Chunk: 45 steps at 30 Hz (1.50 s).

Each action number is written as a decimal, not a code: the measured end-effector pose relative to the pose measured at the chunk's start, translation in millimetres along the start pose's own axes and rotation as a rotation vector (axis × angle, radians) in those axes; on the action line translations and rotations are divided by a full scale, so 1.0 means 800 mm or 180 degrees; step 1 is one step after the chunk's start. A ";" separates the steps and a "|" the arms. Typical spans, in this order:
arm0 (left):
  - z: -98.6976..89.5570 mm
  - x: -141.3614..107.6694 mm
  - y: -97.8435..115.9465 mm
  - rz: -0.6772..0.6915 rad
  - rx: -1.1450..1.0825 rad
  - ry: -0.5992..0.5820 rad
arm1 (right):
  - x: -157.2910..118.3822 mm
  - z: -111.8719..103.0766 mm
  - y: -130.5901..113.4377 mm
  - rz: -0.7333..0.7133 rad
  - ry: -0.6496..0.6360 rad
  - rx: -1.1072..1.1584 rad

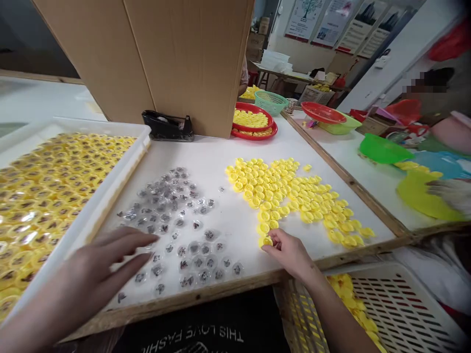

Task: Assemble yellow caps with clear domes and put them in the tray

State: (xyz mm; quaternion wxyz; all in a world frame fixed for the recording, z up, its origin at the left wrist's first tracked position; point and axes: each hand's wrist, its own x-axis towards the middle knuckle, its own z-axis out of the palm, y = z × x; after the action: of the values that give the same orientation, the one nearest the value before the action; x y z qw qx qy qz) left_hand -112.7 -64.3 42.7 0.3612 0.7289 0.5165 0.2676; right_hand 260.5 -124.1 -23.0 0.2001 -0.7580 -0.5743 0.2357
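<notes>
Yellow plastic caps: spread low at 1 o'clock, so each one is easy to reach.
Clear plastic domes: lying loose at 11 o'clock.
Left hand: open, fingers apart, above the domes.
Right hand: fingers together, clamped on one cap.
</notes>
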 end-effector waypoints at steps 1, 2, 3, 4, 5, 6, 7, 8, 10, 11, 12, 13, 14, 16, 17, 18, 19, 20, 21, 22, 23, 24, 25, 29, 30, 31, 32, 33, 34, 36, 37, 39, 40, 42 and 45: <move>0.005 0.003 0.006 0.0100 0.0227 -0.0099 | 0.010 0.005 -0.006 -0.0085 0.0026 -0.0038; 0.015 0.006 0.011 0.0162 0.0369 -0.0234 | 0.021 0.010 -0.013 -0.0169 0.0052 -0.0074; 0.028 0.010 0.013 0.0186 0.0426 -0.0368 | 0.032 0.014 -0.020 -0.0252 0.0074 -0.0109; 0.043 0.013 0.014 0.0178 0.0417 -0.0456 | 0.042 0.018 -0.028 -0.0333 0.0091 -0.0144; 0.058 0.016 0.013 0.0138 0.0371 -0.0492 | 0.050 0.021 -0.035 -0.0409 0.0101 -0.0181; 0.073 0.018 0.012 0.0057 0.0287 -0.0486 | 0.055 0.023 -0.043 -0.0476 0.0109 -0.0221; 0.086 0.020 0.011 -0.0089 0.0161 -0.0455 | 0.058 0.024 -0.051 -0.0532 0.0122 -0.0262; 0.099 0.021 0.011 -0.0304 -0.0022 -0.0425 | 0.058 0.023 -0.058 -0.0583 0.0138 -0.0299; 0.119 0.025 0.016 -0.0833 -0.0637 -0.0422 | 0.049 0.020 -0.073 -0.0693 0.0178 -0.0338; 0.127 0.026 0.022 -0.1107 -0.1057 -0.0425 | 0.041 0.017 -0.081 -0.0760 0.0190 -0.0339; 0.134 0.028 0.029 -0.1344 -0.1532 -0.0444 | 0.030 0.016 -0.089 -0.0841 0.0184 -0.0307; 0.140 0.031 0.038 -0.1511 -0.2029 -0.0494 | 0.018 0.014 -0.098 -0.0940 0.0150 -0.0229; 0.145 0.033 0.046 -0.1620 -0.2488 -0.0578 | 0.007 0.013 -0.108 -0.1055 0.0092 -0.0097; 0.154 0.037 0.061 -0.1731 -0.3123 -0.0839 | -0.014 0.013 -0.124 -0.1265 0.0003 0.0223; 0.158 0.039 0.067 -0.1749 -0.3306 -0.0996 | -0.020 0.011 -0.128 -0.1356 -0.0040 0.0398; 0.160 0.040 0.071 -0.1770 -0.3419 -0.1107 | -0.024 0.008 -0.129 -0.1423 -0.0074 0.0548; 0.162 0.042 0.073 -0.1813 -0.3479 -0.1161 | -0.024 0.002 -0.123 -0.1422 -0.0010 0.0614; 0.162 0.043 0.073 -0.1865 -0.3504 -0.1172 | -0.021 -0.007 -0.111 -0.1329 0.0180 0.0614; 0.162 0.045 0.072 -0.1918 -0.3510 -0.1156 | -0.014 -0.021 -0.092 -0.1185 0.0409 0.0588; 0.161 0.046 0.069 -0.1964 -0.3507 -0.1129 | -0.006 -0.040 -0.066 -0.0845 0.0941 0.0392; 0.158 0.047 0.066 -0.2002 -0.3494 -0.1094 | 0.004 -0.062 -0.034 -0.0454 0.1416 0.0284; 0.155 0.049 0.061 -0.2034 -0.3483 -0.1051 | 0.015 -0.086 0.003 -0.0119 0.1751 0.0199; 0.152 0.050 0.057 -0.2069 -0.3476 -0.1006 | 0.025 -0.111 0.042 0.0237 0.2000 0.0088; 0.138 0.052 0.040 -0.2169 -0.3408 -0.0703 | 0.060 -0.182 0.179 0.1471 0.2206 -0.0306; 0.135 0.051 0.037 -0.2184 -0.3389 -0.0626 | 0.067 -0.188 0.201 0.1659 0.2095 -0.0375; 0.133 0.051 0.033 -0.2199 -0.3374 -0.0558 | 0.073 -0.189 0.219 0.1812 0.1962 -0.0435; 0.130 0.051 0.029 -0.2222 -0.3364 -0.0498 | 0.079 -0.187 0.231 0.1928 0.1821 -0.0497; 0.128 0.050 0.025 -0.2254 -0.3356 -0.0459 | 0.085 -0.182 0.238 0.2009 0.1684 -0.0563; 0.127 0.050 0.020 -0.2283 -0.3355 -0.0427 | 0.089 -0.176 0.243 0.2062 0.1564 -0.0633; 0.124 0.048 0.012 -0.2336 -0.3356 -0.0409 | 0.097 -0.164 0.244 0.2097 0.1386 -0.0778; 0.123 0.048 0.009 -0.2354 -0.3364 -0.0408 | 0.099 -0.159 0.242 0.2089 0.1322 -0.0844; 0.121 0.047 0.004 -0.2385 -0.3381 -0.0420 | 0.100 -0.149 0.236 0.2061 0.1230 -0.0956; 0.121 0.047 0.003 -0.2396 -0.3389 -0.0425 | 0.100 -0.144 0.231 0.2048 0.1195 -0.1003; 0.120 0.046 0.004 -0.2388 -0.3403 -0.0434 | 0.099 -0.134 0.220 0.2029 0.1146 -0.1083; 0.118 0.043 0.005 -0.2308 -0.3414 -0.0449 | 0.097 -0.117 0.200 0.1980 0.1118 -0.1177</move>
State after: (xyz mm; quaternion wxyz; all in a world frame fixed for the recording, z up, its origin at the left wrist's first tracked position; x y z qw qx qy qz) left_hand -27.0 -56.0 -9.8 0.7753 0.2427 0.4994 0.3009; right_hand 457.6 -93.9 -49.0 0.0746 -0.9477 -0.3072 0.0446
